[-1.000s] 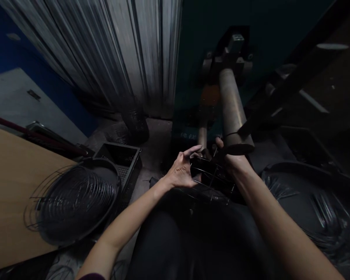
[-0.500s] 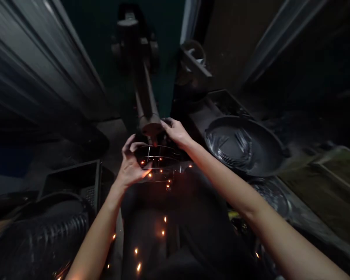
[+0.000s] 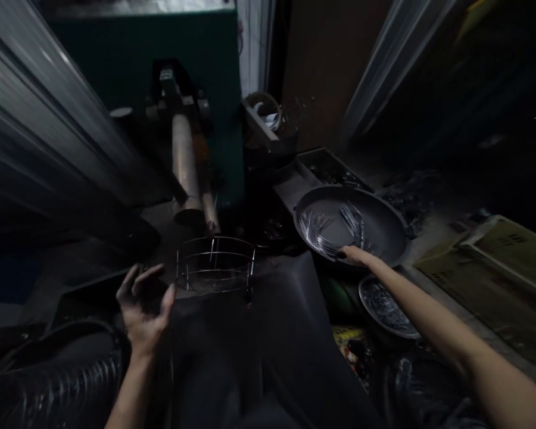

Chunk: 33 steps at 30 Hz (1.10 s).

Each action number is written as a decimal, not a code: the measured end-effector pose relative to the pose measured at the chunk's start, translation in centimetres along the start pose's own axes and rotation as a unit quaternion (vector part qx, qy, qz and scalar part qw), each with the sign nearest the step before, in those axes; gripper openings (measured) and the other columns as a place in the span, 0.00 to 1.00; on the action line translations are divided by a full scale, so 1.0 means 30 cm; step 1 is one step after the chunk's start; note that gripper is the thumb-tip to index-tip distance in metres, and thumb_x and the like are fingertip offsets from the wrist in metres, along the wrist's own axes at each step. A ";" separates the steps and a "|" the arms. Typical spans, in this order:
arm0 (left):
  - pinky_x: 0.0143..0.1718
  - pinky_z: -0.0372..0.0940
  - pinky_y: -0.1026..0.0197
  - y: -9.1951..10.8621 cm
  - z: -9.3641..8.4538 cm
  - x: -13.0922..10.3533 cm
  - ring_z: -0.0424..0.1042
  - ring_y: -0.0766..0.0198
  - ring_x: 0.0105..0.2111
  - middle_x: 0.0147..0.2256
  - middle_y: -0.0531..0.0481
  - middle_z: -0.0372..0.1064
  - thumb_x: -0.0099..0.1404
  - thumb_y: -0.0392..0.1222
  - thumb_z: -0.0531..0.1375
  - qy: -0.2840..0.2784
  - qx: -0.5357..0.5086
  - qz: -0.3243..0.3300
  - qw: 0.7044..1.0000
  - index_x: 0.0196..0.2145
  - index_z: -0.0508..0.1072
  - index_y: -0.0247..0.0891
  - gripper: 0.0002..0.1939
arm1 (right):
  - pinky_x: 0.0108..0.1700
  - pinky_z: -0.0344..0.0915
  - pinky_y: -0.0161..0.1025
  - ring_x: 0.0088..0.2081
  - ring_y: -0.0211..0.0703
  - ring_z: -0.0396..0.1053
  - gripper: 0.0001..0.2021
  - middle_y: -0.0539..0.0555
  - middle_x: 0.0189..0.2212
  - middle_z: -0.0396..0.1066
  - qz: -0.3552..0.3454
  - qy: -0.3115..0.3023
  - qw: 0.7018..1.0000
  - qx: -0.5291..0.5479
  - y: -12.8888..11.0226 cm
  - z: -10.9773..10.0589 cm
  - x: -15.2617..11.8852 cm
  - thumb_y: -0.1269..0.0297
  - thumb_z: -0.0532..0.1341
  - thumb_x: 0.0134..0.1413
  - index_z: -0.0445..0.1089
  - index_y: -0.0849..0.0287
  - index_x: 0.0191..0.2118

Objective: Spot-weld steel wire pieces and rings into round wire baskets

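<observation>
A round wire frame (image 3: 217, 291), made of thin rings joined by short upright wires, stands just below the tip of a welding machine's arm (image 3: 185, 161). To its left is my left hand (image 3: 145, 316), with fingers and thumb spread apart. The thumb is close beside the frame's left edge; I cannot tell whether it touches. My right hand (image 3: 357, 256) reaches over the near rim of a wide dark pan (image 3: 384, 229). Its fingers look pressed together at the bent wire pieces (image 3: 330, 243) lying there, and what they hold is hidden.
The green machine body (image 3: 205, 53) stands ahead. A dark sheet (image 3: 277, 310) lies below the frame. Right of it are a smaller bowl (image 3: 386, 307) of metal pieces and a yellowish crate (image 3: 500, 262). At lower left is a basin (image 3: 67, 375) of shiny wire rings.
Sparks have gone. My right hand has left the machine's arm and moved right to the pan. My left hand has moved left, and the wire frame shows slightly lower and further left.
</observation>
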<state>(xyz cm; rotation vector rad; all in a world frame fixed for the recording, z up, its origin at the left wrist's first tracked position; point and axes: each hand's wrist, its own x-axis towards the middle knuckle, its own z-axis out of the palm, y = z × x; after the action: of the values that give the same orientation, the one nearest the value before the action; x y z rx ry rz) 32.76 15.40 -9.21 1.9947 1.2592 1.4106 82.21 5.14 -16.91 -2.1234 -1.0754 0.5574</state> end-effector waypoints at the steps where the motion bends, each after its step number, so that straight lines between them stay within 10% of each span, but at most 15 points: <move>1: 0.55 0.60 0.45 0.026 0.006 -0.028 0.69 0.57 0.48 0.47 0.44 0.67 0.55 0.39 0.65 0.012 -0.011 -0.009 1.000 0.59 0.52 0.40 0.38 | 0.33 0.66 0.37 0.28 0.36 0.67 0.09 0.50 0.29 0.69 0.010 -0.021 1.000 -0.021 0.006 -0.007 0.000 0.61 0.61 0.57 0.69 0.63 0.34; 4: 0.49 0.66 0.50 0.096 0.043 -0.129 0.72 0.59 0.40 0.40 0.48 0.70 0.57 0.38 0.63 -0.015 -0.032 -0.014 0.999 0.55 0.61 0.39 0.28 | 0.33 0.62 0.38 0.26 0.40 0.66 0.06 0.50 0.21 0.67 0.028 -0.054 0.993 -0.099 0.024 -0.053 0.006 0.72 0.67 0.44 0.68 0.61 0.26; 8: 0.42 0.69 0.58 0.232 0.174 -0.189 0.73 0.62 0.39 0.39 0.50 0.72 0.62 0.37 0.58 -0.201 -0.076 0.011 0.977 0.50 0.67 0.43 0.18 | 0.35 0.58 0.40 0.30 0.46 0.67 0.02 0.54 0.25 0.68 0.020 0.006 0.991 -0.133 -0.056 -0.125 -0.001 0.70 0.62 0.48 0.67 0.59 0.30; 12: 0.52 0.65 0.54 0.431 0.380 -0.160 0.70 0.61 0.48 0.48 0.46 0.70 0.69 0.42 0.50 -0.367 -0.181 -0.028 0.912 0.56 0.63 0.42 0.19 | 0.26 0.52 0.37 0.20 0.37 0.55 0.06 0.47 0.19 0.58 0.021 0.076 0.987 0.139 -0.340 -0.149 -0.065 0.63 0.58 0.53 0.61 0.56 0.29; 17: 0.52 0.63 0.52 0.543 0.527 -0.127 0.68 0.55 0.48 0.47 0.39 0.68 0.68 0.51 0.48 -0.409 -0.249 -0.043 0.877 0.57 0.61 0.34 0.25 | 0.16 0.40 0.34 0.16 0.30 0.36 0.17 0.43 0.16 0.44 0.037 -0.111 0.859 0.498 -0.752 -0.152 -0.182 0.63 0.59 0.55 0.52 0.55 0.19; 22: 0.30 0.62 0.65 0.486 0.458 -0.128 0.61 0.68 0.23 0.22 0.53 0.60 0.70 0.52 0.45 -0.363 -0.251 -0.143 0.886 0.42 0.72 0.38 0.21 | 0.16 0.44 0.24 0.15 0.24 0.42 0.19 0.44 0.16 0.45 0.068 -0.083 0.780 0.616 -0.940 -0.089 -0.195 0.75 0.48 0.62 0.58 0.60 0.19; 27: 0.28 0.60 0.66 0.413 0.328 -0.057 0.61 0.69 0.23 0.22 0.54 0.60 0.69 0.52 0.45 -0.321 -0.170 -0.173 0.916 0.40 0.71 0.37 0.21 | 0.32 0.64 0.33 0.31 0.37 0.66 0.06 0.51 0.28 0.67 -0.127 -0.105 0.913 0.374 -0.878 0.149 -0.290 0.62 0.62 0.51 0.69 0.58 0.30; 30: 0.39 0.65 0.62 0.341 0.155 0.001 0.69 0.64 0.34 0.34 0.49 0.71 0.68 0.50 0.49 -0.376 -0.100 -0.115 0.914 0.48 0.69 0.40 0.17 | 0.23 0.59 0.32 0.24 0.35 0.62 0.15 0.50 0.25 0.66 -0.118 -0.132 0.921 0.346 -0.837 0.260 -0.284 0.50 0.62 0.49 0.69 0.59 0.34; 33: 0.51 0.61 0.55 0.228 -0.003 0.065 0.67 0.58 0.47 0.49 0.44 0.66 0.63 0.47 0.57 -0.279 0.007 -0.040 0.959 0.59 0.58 0.42 0.27 | 0.16 0.50 0.29 0.18 0.31 0.56 0.21 0.48 0.23 0.64 -0.068 -0.160 0.897 0.406 -0.862 0.336 -0.192 0.47 0.64 0.43 0.67 0.60 0.36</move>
<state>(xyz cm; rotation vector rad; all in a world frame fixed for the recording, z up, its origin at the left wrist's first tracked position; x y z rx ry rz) 35.89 13.45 -3.13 2.1111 1.0693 0.7152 58.91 15.24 -4.31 -1.2380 -0.9184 1.0893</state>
